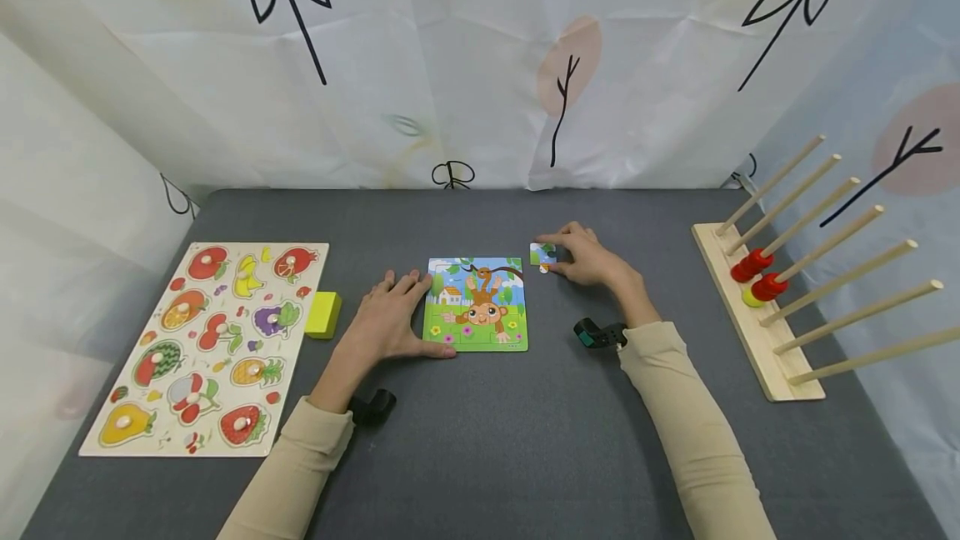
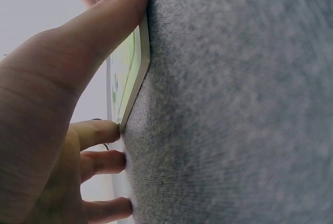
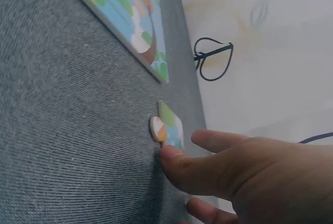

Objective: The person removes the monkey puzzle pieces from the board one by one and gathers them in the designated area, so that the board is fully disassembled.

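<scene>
A square monkey jigsaw puzzle [image 1: 480,307] lies on the grey table in the middle of the head view. My left hand [image 1: 390,319] is spread at its left side, with the thumb along the near edge and the index finger at the left edge. In the left wrist view the fingertips [image 2: 110,130] rest on the table and against the puzzle [image 2: 130,67]. Right of the puzzle's far corner lies a small puzzle piece [image 1: 542,255] with a rounded tab. My right hand [image 1: 588,258] pinches it between thumb and index finger, the piece [image 3: 170,122] low at the tabletop.
At left lies a fruit peg board [image 1: 202,340], a yellow block [image 1: 322,315] beside it. On the right stands a wooden peg rack [image 1: 757,315] with tall dowels and a few red and yellow beads [image 1: 765,286]. A white patterned curtain [image 1: 480,65] hangs behind the table.
</scene>
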`<state>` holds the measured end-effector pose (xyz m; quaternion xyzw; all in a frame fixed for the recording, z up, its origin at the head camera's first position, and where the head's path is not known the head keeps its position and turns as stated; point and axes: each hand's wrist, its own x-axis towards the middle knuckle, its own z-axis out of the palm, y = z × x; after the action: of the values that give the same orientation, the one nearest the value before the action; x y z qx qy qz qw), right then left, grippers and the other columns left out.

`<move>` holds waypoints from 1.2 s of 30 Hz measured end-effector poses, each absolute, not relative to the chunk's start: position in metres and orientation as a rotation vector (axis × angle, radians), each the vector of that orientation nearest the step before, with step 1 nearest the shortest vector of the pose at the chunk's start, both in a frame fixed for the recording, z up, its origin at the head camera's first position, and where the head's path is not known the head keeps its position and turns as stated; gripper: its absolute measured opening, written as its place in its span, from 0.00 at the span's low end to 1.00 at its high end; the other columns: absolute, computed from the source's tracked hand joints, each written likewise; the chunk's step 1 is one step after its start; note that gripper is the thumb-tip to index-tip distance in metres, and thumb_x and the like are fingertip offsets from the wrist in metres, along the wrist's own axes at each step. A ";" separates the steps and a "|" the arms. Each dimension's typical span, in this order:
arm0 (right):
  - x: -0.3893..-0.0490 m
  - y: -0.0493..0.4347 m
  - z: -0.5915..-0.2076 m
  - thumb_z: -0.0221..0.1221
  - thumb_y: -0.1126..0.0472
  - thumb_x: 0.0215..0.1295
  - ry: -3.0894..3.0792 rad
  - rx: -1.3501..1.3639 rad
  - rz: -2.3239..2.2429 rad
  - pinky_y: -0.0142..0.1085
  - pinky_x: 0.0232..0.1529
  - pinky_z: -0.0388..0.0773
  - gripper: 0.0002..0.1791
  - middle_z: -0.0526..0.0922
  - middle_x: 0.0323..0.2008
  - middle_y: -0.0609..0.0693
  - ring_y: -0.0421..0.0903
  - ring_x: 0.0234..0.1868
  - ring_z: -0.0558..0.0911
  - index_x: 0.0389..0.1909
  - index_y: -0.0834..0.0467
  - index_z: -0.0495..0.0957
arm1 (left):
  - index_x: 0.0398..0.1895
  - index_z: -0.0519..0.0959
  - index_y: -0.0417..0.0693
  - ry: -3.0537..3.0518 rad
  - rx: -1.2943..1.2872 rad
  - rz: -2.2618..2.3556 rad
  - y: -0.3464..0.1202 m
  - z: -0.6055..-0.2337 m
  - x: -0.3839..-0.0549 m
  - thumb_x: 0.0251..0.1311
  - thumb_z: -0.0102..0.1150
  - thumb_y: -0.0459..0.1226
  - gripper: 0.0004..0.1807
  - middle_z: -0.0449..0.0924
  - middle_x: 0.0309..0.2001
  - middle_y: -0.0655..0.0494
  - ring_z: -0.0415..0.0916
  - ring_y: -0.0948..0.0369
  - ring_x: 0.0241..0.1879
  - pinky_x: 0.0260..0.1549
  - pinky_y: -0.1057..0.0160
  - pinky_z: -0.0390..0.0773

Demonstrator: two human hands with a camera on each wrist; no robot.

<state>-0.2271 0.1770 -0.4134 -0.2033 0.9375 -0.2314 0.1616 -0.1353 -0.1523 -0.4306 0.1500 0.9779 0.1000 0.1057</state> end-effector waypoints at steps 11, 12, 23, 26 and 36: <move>-0.223 0.174 -0.405 0.61 0.62 0.73 2.707 -0.608 -0.755 0.59 0.60 0.65 0.29 0.67 0.63 0.68 0.63 0.60 0.65 0.73 0.60 0.69 | 0.80 0.60 0.49 2.874 0.437 0.286 -0.153 -0.432 -0.135 0.39 0.69 0.75 0.68 0.60 0.79 0.42 0.53 0.31 0.77 0.66 0.27 0.65; -0.223 0.173 -0.405 0.61 0.61 0.73 2.710 -0.611 -0.754 0.59 0.60 0.65 0.29 0.67 0.63 0.68 0.63 0.60 0.66 0.73 0.60 0.69 | 0.80 0.60 0.49 2.876 0.440 0.287 -0.153 -0.432 -0.135 0.38 0.69 0.75 0.68 0.60 0.79 0.42 0.53 0.31 0.77 0.66 0.28 0.65; -0.222 0.159 -0.399 0.63 0.58 0.71 2.698 -0.651 -0.796 0.62 0.62 0.66 0.30 0.68 0.63 0.67 0.65 0.63 0.65 0.72 0.60 0.71 | 0.80 0.60 0.50 2.884 0.446 0.286 -0.153 -0.432 -0.135 0.38 0.69 0.75 0.68 0.60 0.79 0.42 0.54 0.31 0.77 0.66 0.27 0.66; -0.222 0.152 -0.396 0.62 0.59 0.72 2.677 -0.663 -0.821 0.62 0.64 0.65 0.30 0.67 0.64 0.66 0.65 0.64 0.65 0.72 0.59 0.70 | 0.80 0.59 0.50 2.882 0.441 0.286 -0.153 -0.432 -0.135 0.38 0.69 0.75 0.68 0.60 0.79 0.42 0.53 0.31 0.77 0.66 0.28 0.65; -0.219 0.123 -0.390 0.63 0.56 0.72 2.625 -0.692 -0.857 0.60 0.65 0.67 0.30 0.66 0.66 0.64 0.62 0.67 0.64 0.72 0.57 0.71 | 0.81 0.59 0.50 2.867 0.431 0.287 -0.153 -0.432 -0.136 0.39 0.68 0.76 0.68 0.59 0.79 0.42 0.53 0.31 0.77 0.67 0.27 0.64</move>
<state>-0.2188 0.1231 -0.3901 -0.2406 0.9121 -0.2978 0.1467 -0.1359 -0.1526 -0.4323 0.1471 0.9776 0.0980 0.1138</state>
